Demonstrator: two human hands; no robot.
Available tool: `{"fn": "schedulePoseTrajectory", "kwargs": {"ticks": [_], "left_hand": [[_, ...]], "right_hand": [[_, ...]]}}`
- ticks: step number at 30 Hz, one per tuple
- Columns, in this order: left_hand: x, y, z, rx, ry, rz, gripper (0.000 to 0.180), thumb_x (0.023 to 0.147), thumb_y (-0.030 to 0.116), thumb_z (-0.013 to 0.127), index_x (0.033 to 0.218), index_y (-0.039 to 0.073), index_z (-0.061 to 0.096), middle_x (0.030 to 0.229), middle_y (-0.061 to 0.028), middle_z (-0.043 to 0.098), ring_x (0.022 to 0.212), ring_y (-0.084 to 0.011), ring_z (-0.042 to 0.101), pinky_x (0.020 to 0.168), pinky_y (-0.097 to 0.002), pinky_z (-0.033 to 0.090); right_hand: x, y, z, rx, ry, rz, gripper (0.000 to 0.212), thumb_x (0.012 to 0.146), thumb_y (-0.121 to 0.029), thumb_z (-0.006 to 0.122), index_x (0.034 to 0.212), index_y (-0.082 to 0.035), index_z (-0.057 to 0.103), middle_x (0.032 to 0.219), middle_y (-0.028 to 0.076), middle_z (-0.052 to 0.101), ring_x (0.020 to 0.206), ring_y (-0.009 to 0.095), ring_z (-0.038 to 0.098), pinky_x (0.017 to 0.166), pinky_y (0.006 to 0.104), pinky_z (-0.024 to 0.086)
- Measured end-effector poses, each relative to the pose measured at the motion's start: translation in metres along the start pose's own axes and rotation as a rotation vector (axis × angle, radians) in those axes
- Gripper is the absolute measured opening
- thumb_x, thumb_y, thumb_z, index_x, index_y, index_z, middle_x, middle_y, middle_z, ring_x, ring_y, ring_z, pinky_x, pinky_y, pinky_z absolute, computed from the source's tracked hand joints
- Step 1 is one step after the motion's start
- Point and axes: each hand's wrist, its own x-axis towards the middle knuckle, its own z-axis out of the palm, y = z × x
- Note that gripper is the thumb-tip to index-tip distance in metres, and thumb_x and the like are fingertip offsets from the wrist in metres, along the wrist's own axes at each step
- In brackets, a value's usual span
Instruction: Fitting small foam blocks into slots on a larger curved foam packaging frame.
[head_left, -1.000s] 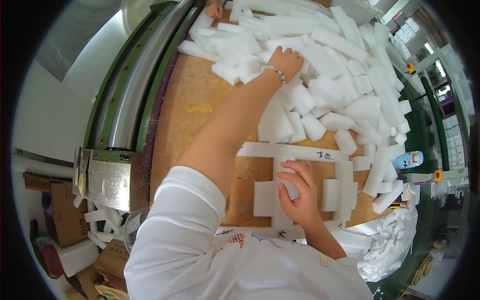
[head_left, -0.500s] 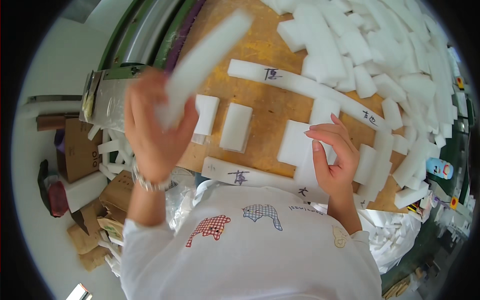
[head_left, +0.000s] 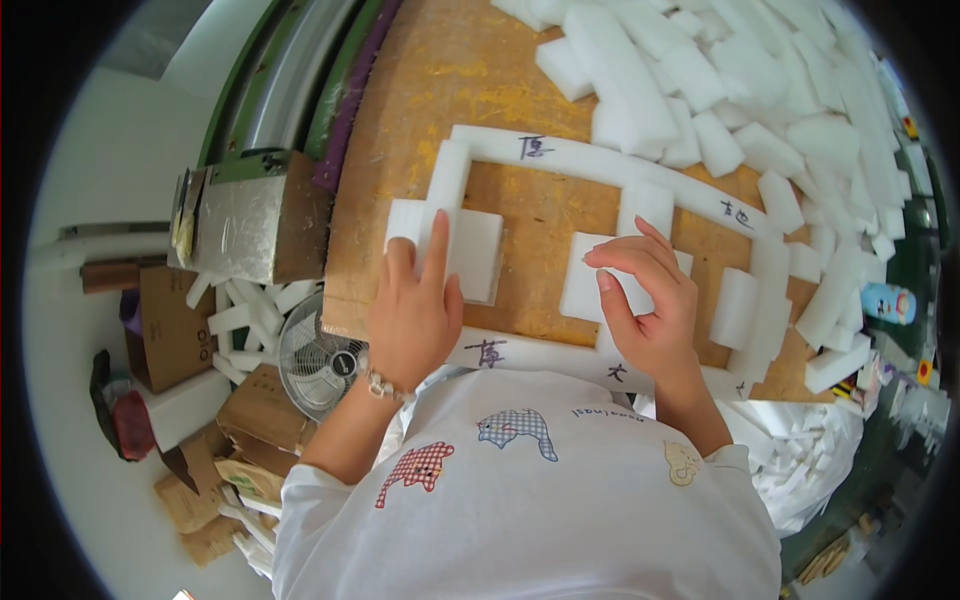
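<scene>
Left hand, fingers extended, index on a short white foam strip, upper end meeting a long marked strip; foam square just right of the short strip; right hand, loosely curled, thumb and fingers parted, over a foam crosspiece, contact impossible to tell; foam heap at upper right; all on wooden surface.

One head-worn fisheye camera faces down and forward at close range, over the wearer's shirt onto the counter; straight edges bow toward the rim.
</scene>
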Motion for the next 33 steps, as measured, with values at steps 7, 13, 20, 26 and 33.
{"fn": "schedulePoseTrajectory", "kwargs": {"ticks": [7,13,20,26,33], "left_hand": [[-0.002,-0.025,0.02,0.026,0.051,0.279,0.077,0.088,0.033,0.059,0.151,0.002,0.028,0.156,-0.0204,0.027,0.14,-0.0328,0.033,0.109,-0.0572,0.024],[0.057,-0.023,-0.044,0.114,-0.09,0.335,0.061,0.098,0.027,0.046,0.151,0.002,0.028,0.156,-0.0185,0.029,0.14,-0.0353,0.032,0.114,-0.0473,0.02],[0.067,-0.037,0.036,-0.08,0.003,0.421,0.065,0.1,0.028,0.045,0.154,0.003,0.019,0.159,-0.0165,0.022,0.145,-0.0367,0.023,0.116,-0.0461,0.02],[0.044,-0.005,0.037,0.207,0.132,0.504,0.058,0.101,0.029,0.048,0.151,0.006,0.029,0.157,-0.0168,0.027,0.143,-0.0363,0.027,0.116,-0.0465,0.024],[0.063,-0.01,0.025,0.0,0.366,0.54,0.052,0.099,0.027,0.051,0.146,0.008,0.038,0.152,-0.0167,0.034,0.141,-0.0369,0.031,0.115,-0.0474,0.027]], "right_hand": [[-0.034,0.009,-0.017,-0.076,0.051,0.097,0.023,0.074,0.008,0.06,0.091,-0.006,0.067,0.085,0.002,0.068,0.079,0.017,0.06,0.105,0.0417,0.04],[-0.072,0.018,-0.042,-0.133,0.342,0.076,0.024,0.072,0.004,0.065,0.09,-0.01,0.067,0.077,-0.002,0.063,0.068,0.016,0.054,0.1,0.0383,0.042],[-0.167,0.041,-0.125,-0.474,1.046,-0.005,0.015,0.076,0.002,0.064,0.087,-0.007,0.065,0.08,0.001,0.063,0.077,0.019,0.056,0.092,0.0351,0.047],[-0.387,0.181,-0.167,-0.637,1.871,1.171,0.058,0.077,-0.018,0.072,0.127,-0.006,0.045,0.109,0.016,0.053,0.098,0.028,0.053,0.089,0.0357,0.046],[-0.455,0.235,-0.098,0.158,2.015,1.673,0.075,0.069,-0.032,0.08,0.127,0.0,0.046,0.118,0.025,0.056,0.101,0.036,0.058,0.092,0.0439,0.048]]}}
